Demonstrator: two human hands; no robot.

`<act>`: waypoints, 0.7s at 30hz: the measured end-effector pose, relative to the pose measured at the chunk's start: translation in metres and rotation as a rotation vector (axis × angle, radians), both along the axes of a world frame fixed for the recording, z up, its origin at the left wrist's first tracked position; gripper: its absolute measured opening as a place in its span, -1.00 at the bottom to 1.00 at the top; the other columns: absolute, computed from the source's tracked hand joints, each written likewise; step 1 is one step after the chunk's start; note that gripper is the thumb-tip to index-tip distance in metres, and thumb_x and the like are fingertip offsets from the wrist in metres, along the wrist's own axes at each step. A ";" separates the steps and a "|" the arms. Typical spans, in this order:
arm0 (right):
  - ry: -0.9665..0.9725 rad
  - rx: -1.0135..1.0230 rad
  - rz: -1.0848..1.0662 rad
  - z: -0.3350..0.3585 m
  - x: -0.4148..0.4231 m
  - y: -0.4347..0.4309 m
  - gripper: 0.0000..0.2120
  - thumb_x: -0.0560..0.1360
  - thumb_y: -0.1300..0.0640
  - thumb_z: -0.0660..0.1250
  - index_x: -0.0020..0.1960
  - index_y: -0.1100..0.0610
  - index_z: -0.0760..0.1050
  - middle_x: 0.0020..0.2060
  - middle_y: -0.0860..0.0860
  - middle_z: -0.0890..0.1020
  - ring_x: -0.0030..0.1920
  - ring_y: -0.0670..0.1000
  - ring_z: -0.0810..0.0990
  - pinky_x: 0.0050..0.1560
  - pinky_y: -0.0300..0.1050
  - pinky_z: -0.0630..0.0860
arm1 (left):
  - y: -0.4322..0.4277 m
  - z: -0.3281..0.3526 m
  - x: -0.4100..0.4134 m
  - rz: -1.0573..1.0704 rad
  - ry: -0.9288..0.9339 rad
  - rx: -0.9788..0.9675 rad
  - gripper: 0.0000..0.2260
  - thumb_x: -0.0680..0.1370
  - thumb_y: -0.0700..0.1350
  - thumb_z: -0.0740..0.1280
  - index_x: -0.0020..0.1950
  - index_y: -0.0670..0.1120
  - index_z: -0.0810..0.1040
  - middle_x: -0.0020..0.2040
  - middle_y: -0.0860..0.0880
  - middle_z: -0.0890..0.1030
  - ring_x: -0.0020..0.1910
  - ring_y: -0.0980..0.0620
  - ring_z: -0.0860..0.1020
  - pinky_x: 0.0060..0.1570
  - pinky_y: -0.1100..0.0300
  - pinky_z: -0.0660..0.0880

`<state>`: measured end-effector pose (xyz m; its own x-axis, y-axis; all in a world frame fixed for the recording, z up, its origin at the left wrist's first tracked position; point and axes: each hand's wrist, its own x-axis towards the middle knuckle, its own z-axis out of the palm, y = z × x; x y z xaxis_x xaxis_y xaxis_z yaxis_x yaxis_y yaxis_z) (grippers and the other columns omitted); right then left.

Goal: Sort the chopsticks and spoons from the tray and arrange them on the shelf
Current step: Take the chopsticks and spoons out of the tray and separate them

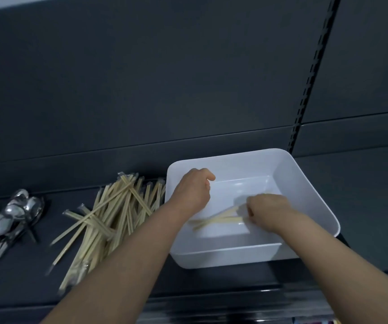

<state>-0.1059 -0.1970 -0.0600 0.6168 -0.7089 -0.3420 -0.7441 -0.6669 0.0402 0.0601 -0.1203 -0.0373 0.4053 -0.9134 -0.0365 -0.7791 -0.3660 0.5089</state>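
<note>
A white plastic tray (305, 183) stands on the dark shelf (36, 277). A few wrapped wooden chopsticks (218, 219) lie on its floor. My right hand (270, 211) is inside the tray, fingers curled round the right ends of those chopsticks. My left hand (194, 190) grips the tray's left wall near the back corner. Left of the tray lies a loose heap of wrapped chopsticks (111, 216). A pile of metal spoons (8, 218) sits at the far left of the shelf.
The shelf's dark back panel (165, 78) rises behind everything, with a slotted upright rail (309, 78) at the right. The tray's right front corner overhangs the shelf's front edge. Colourful items show at the bottom right corner.
</note>
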 end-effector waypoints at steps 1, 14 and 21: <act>-0.010 -0.027 -0.029 0.004 -0.001 0.001 -0.79 0.56 0.09 0.16 0.17 0.05 0.44 0.18 0.03 0.55 0.19 0.08 0.52 0.04 -0.11 0.38 | 0.003 0.001 0.003 -0.002 -0.007 0.006 -0.72 0.62 -0.23 0.17 0.29 -0.06 0.51 0.22 -0.04 0.48 0.15 -0.02 0.49 0.11 0.16 0.45; -0.045 -0.168 -0.284 0.059 -0.025 0.037 -0.72 0.51 0.21 0.15 0.17 -0.01 0.45 0.03 -0.05 0.52 0.02 0.04 0.48 -0.13 -0.13 0.33 | 0.008 -0.026 0.005 -0.189 -0.213 0.206 -0.66 0.61 -0.25 0.14 0.38 -0.11 0.39 0.34 -0.07 0.44 0.32 -0.09 0.38 0.25 0.08 0.36; -0.252 -0.174 -0.482 0.056 -0.043 0.043 -0.79 0.48 0.28 0.16 0.11 0.15 0.36 0.00 0.03 0.51 -0.15 0.08 0.40 -0.24 -0.13 0.30 | -0.013 -0.037 -0.002 -0.242 -0.345 0.407 -0.70 0.59 -0.13 0.22 0.32 -0.08 0.39 0.26 -0.06 0.46 0.24 -0.10 0.42 0.19 0.05 0.41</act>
